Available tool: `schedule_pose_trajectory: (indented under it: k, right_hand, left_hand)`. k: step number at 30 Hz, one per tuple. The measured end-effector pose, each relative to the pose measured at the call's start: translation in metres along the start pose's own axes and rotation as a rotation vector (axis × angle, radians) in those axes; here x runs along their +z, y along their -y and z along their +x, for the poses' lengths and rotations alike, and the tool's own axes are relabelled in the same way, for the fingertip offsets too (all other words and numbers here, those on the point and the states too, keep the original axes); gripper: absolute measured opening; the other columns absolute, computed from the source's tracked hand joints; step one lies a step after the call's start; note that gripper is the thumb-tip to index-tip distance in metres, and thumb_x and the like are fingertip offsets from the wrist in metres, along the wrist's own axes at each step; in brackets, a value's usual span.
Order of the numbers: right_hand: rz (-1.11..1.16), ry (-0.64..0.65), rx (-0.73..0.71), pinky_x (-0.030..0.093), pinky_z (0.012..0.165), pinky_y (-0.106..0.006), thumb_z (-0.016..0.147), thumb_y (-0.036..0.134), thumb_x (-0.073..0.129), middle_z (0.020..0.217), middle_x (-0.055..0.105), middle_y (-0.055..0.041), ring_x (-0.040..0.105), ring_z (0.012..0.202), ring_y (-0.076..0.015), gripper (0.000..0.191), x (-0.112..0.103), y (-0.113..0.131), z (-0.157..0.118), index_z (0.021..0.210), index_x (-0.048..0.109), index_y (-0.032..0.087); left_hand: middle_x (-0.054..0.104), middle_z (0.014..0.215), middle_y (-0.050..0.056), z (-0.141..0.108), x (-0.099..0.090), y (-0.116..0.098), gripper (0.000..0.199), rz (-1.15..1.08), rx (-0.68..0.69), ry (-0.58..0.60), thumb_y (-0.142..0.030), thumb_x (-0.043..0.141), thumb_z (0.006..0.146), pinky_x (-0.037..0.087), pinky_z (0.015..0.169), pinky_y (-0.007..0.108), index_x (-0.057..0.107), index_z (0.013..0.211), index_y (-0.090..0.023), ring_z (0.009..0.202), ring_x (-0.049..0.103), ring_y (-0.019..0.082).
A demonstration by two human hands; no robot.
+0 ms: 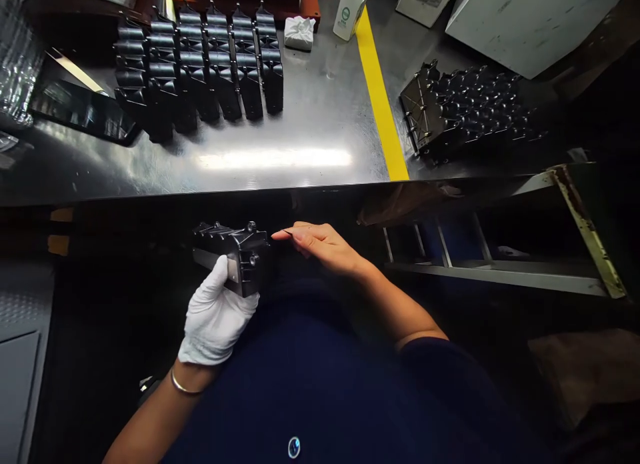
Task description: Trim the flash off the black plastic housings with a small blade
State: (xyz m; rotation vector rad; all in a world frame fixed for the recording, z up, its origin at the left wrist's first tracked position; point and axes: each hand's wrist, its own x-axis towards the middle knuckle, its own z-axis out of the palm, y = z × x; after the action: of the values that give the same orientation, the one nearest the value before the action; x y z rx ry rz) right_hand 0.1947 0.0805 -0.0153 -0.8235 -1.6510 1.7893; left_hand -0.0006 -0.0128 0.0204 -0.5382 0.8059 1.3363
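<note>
My left hand (217, 321), in a white glove, is wrapped round a black moulded part (250, 257) with ribs and small knobs, held in front of my body below the bench edge. To the right of the part is my right hand (317, 244), bare, with its fingers pinched together and pointing left at the part's end. A thin dark sliver shows at its fingertips, too small to make out. A small gap separates the fingertips from the part.
On the metal bench (310, 131) stand rows of black parts (215, 64), a crumpled white tissue (299, 33), a white bottle (350, 11) and, right of a yellow tape line (380, 97), more black parts (475, 104). A metal frame (500, 274) is at the right.
</note>
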Motion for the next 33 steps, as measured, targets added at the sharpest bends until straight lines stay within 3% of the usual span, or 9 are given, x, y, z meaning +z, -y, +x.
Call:
schedule_pose_trajectory:
  k: [5,9,16,19,23,29,33]
  right_hand:
    - [-0.055,-0.168,-0.149,0.046,0.069,-0.027,0.093,0.064,0.050,0.076,0.057,-0.0017,0.052,0.072,-0.0112,0.055,0.030,-0.008,0.001,0.093,0.075,0.015]
    - [-0.082,-0.267,-0.169,0.047,0.065,-0.026,0.093,0.060,0.053,0.073,0.060,-0.0022,0.052,0.067,-0.0111,0.050,0.047,-0.011,-0.003,0.083,0.071,0.015]
    - [0.017,-0.607,-0.146,0.045,0.060,-0.026,0.093,0.063,0.050,0.069,0.055,-0.0011,0.050,0.063,-0.0109,0.051,0.079,-0.020,-0.007,0.079,0.065,0.016]
    - [-0.005,-0.552,-0.193,0.049,0.063,-0.026,0.096,0.058,0.049,0.072,0.061,-0.0026,0.055,0.065,-0.0114,0.048,0.071,-0.021,-0.008,0.082,0.068,0.016]
    - [-0.233,-0.361,-0.384,0.051,0.061,-0.026,0.099,0.044,0.050,0.074,0.069,-0.0058,0.061,0.065,-0.0127,0.039,0.047,-0.018,-0.012,0.086,0.072,0.015]
    - [-0.426,-0.318,-0.526,0.050,0.056,-0.023,0.098,0.028,0.055,0.073,0.071,-0.0059,0.058,0.059,-0.0105,0.026,0.033,-0.012,-0.018,0.091,0.074,0.012]
    - [-0.466,-0.313,-0.576,0.048,0.054,-0.022,0.097,0.024,0.057,0.070,0.071,-0.0047,0.056,0.057,-0.0096,0.021,0.030,-0.009,-0.017,0.091,0.074,0.012]
  left_hand:
    - [0.080,0.078,0.000,0.003,-0.006,0.004,0.053,0.012,0.005,0.087,-0.016,0.024,0.106,0.057,0.068,0.010,0.076,0.104,-0.025,0.066,0.075,0.008]
    - [0.081,0.082,0.000,0.006,-0.008,0.008,0.054,0.028,0.006,0.170,-0.014,0.023,0.105,0.059,0.076,0.015,0.074,0.116,-0.028,0.080,0.077,0.011]
    - [0.081,0.082,0.002,0.005,-0.011,0.010,0.058,-0.017,-0.122,0.071,-0.018,0.019,0.107,0.059,0.067,0.013,0.076,0.098,-0.021,0.071,0.076,0.009]
    - [0.080,0.077,0.002,0.001,-0.007,0.008,0.056,-0.033,-0.092,-0.031,-0.018,0.021,0.107,0.059,0.065,0.014,0.075,0.093,-0.019,0.066,0.076,0.010]
    - [0.080,0.079,0.005,-0.003,0.005,0.007,0.050,-0.053,-0.066,-0.136,-0.017,0.023,0.106,0.059,0.072,0.014,0.072,0.114,-0.016,0.068,0.076,0.010]
    - [0.078,0.072,0.003,-0.005,0.015,0.013,0.052,-0.003,-0.066,-0.158,-0.016,0.019,0.105,0.061,0.071,0.018,0.059,0.138,-0.015,0.065,0.076,0.013]
    - [0.080,0.082,0.006,-0.008,0.014,0.013,0.050,0.033,-0.074,-0.140,-0.017,0.020,0.106,0.060,0.077,0.018,0.048,0.147,-0.011,0.071,0.076,0.012]
